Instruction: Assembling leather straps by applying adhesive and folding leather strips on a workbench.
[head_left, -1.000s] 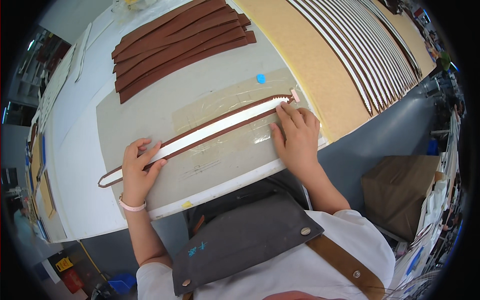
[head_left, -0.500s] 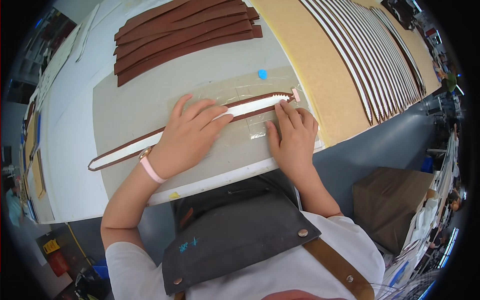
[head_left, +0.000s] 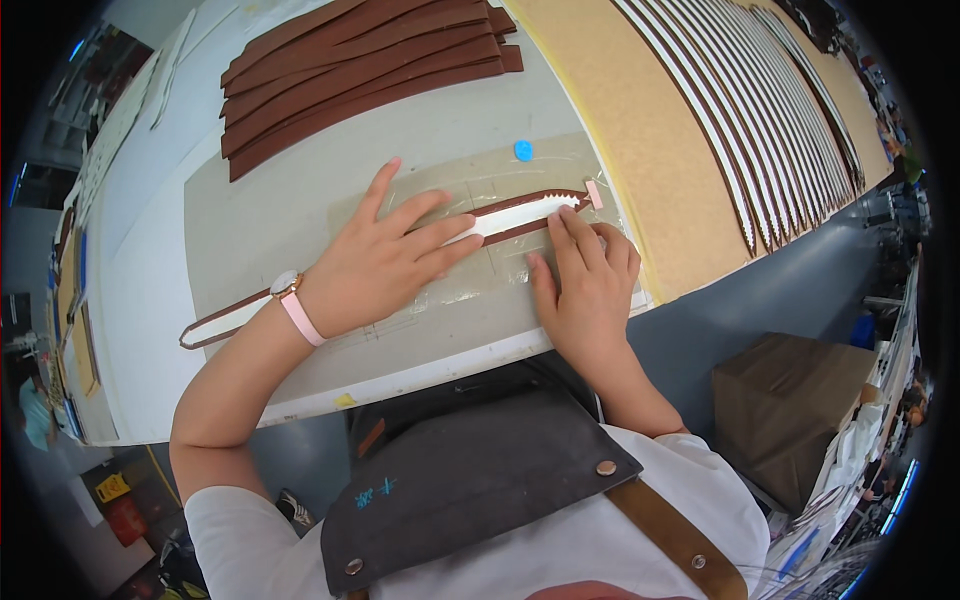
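Two hands, left hand (head_left: 385,262) and right hand (head_left: 585,285), on one brown-and-white strip (head_left: 520,212); one blue dot (head_left: 523,151); one cardboard box (head_left: 790,405) lower right.

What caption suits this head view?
Left hand and right hand press a brown-edged white strip flat on a mat.

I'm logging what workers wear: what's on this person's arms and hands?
Both hands are bare, no gloves. The left hand has a watch with a pink strap and round pale case at the wrist. The right hand wears nothing. Short white sleeves leave the forearms uncovered.
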